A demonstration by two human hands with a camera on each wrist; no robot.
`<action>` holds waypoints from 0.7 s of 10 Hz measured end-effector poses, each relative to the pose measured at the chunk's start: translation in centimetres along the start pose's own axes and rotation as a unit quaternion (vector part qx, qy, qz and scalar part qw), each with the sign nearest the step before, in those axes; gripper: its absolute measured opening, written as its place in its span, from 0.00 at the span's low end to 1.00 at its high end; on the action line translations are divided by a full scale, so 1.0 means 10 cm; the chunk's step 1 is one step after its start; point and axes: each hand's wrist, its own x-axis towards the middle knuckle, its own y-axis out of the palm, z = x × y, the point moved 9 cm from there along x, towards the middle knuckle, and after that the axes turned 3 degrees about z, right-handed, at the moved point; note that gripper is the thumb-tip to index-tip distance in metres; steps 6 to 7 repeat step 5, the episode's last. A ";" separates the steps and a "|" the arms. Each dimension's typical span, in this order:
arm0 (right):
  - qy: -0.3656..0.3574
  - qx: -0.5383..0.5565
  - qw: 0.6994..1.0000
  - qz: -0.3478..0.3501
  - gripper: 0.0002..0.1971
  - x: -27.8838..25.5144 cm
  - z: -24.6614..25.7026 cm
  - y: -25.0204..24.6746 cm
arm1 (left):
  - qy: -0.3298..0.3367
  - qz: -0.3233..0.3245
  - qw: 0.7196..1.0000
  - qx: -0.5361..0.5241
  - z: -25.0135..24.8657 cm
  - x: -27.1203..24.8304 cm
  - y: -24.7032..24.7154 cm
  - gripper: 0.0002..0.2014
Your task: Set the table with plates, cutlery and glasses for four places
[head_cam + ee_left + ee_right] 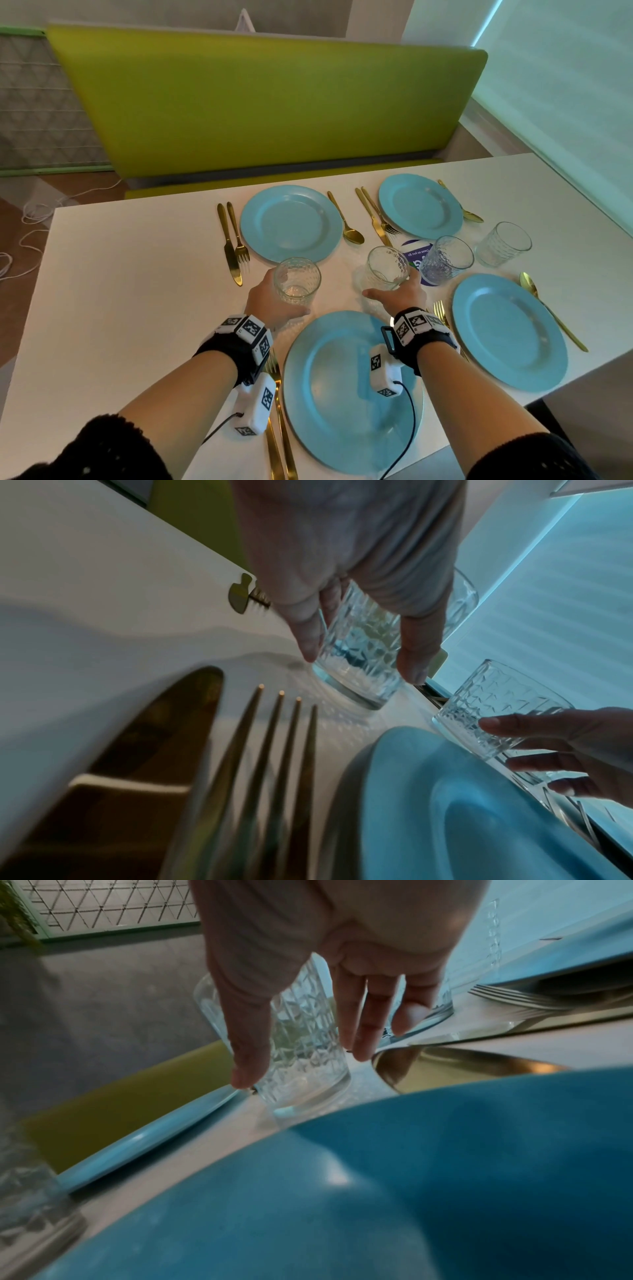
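Observation:
Four blue plates lie on the white table (137,291): a near plate (329,394), a right plate (507,332), a far left plate (291,222) and a far right plate (419,205). Gold cutlery lies beside each, such as a knife and fork (233,240). My left hand (274,301) grips a patterned glass (297,281) (359,653) between thumb and fingers, its base on the table. My right hand (394,289) grips a second glass (387,267) (301,1053) beyond the near plate. Two more glasses (447,257) (503,243) stand free to the right.
A round purple sticker (416,251) lies on the table between the glasses. A green bench backrest (267,102) runs along the far side. White cord (30,212) lies on the floor at the left. The table's left half is bare.

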 end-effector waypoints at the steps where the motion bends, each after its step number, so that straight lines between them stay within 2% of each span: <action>1: 0.004 0.005 1.000 0.010 0.52 0.00 -0.03 -0.02 | 0.002 0.007 1.000 0.004 -0.02 -0.01 0.04 0.44; 4: 0.020 0.018 0.999 0.021 0.59 -0.15 -0.13 -0.11 | 0.016 0.043 0.999 0.005 -0.07 -0.07 0.09 0.50; 5: 0.018 0.034 0.999 0.011 0.59 -0.23 -0.15 -0.19 | 0.026 0.058 0.998 -0.007 -0.13 -0.10 0.07 0.58; 7: 0.018 0.034 0.999 0.011 0.59 -0.23 -0.15 -0.19 | 0.026 0.058 0.998 -0.007 -0.13 -0.10 0.07 0.58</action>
